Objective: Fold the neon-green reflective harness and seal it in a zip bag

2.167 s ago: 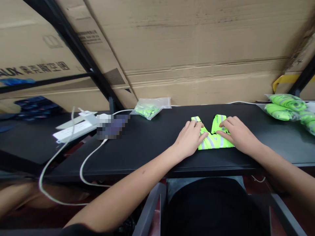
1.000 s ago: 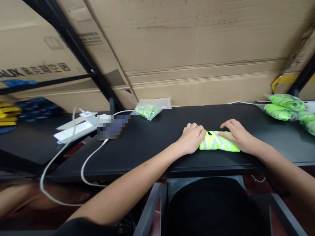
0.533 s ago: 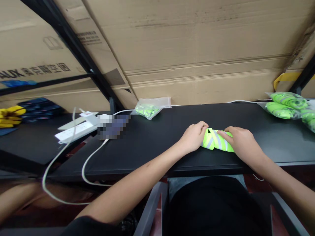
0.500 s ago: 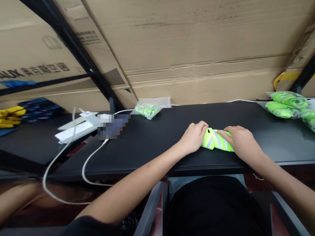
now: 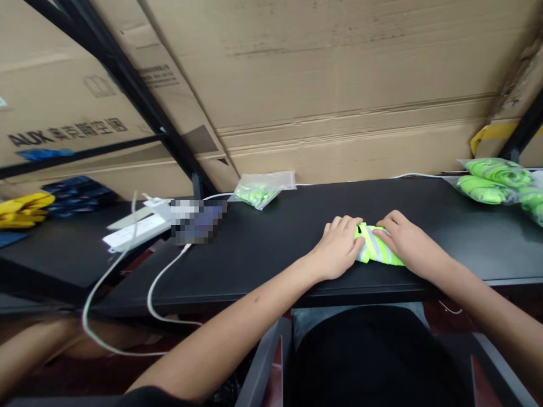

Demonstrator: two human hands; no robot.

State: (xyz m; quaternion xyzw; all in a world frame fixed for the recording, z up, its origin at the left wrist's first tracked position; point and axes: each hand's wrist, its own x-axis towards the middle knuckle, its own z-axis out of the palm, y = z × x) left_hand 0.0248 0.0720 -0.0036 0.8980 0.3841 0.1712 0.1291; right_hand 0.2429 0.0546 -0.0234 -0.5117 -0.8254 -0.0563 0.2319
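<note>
A fluorescent yellow-green safety vest (image 5: 376, 250) with silver reflective stripes lies folded into a short bundle on the black table top (image 5: 263, 277). My left hand (image 5: 339, 247) grips the bundle's left end, its fingertips over the fabric. My right hand (image 5: 407, 240) presses on the right end, its fingers reaching across the top. The hands nearly meet, and they hide part of the vest.
A clear plastic bag of green items (image 5: 259, 192) lies at the table's back edge. More bagged green vests (image 5: 487, 183) sit at the right. A white power strip (image 5: 136, 229), its cable and a pixelated object (image 5: 197, 221) are at left. Cardboard boxes (image 5: 339, 85) stand behind.
The vest has gone from a loosely spread V-shape to a compact, shorter bundle. My hands have moved closer together around it. The view has shifted slightly.
</note>
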